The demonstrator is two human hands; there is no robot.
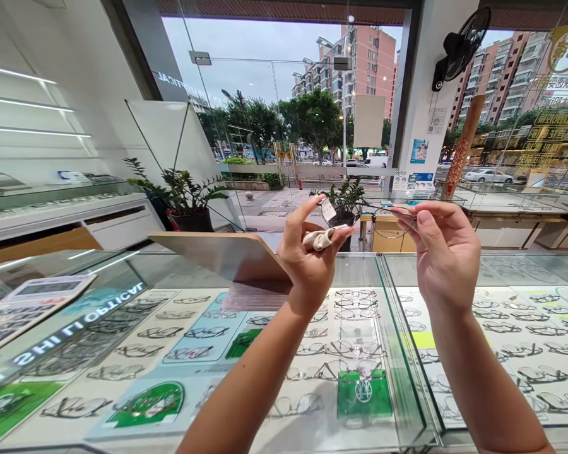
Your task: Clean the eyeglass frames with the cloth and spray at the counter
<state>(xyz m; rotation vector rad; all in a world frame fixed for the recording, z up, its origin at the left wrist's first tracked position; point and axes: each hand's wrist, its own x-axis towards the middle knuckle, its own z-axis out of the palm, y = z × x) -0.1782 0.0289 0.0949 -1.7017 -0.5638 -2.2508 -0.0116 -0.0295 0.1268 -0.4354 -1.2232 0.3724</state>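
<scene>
I hold a thin-rimmed pair of glasses (365, 213) up at chest height between both hands. My left hand (307, 249) pinches the left lens with a small beige cleaning cloth (318, 238) wrapped round it. My right hand (442, 249) grips the right rim between thumb and fingers. Both hands hover above a glass display counter (383, 284) filled with rows of several spectacle frames.
A calculator (26, 309) lies on the counter at the left. A wooden mirror stand (222, 255) sits on the glass behind my left hand. Potted plants (184, 195) stand by the shop window. More glass counters (515, 202) run along the right.
</scene>
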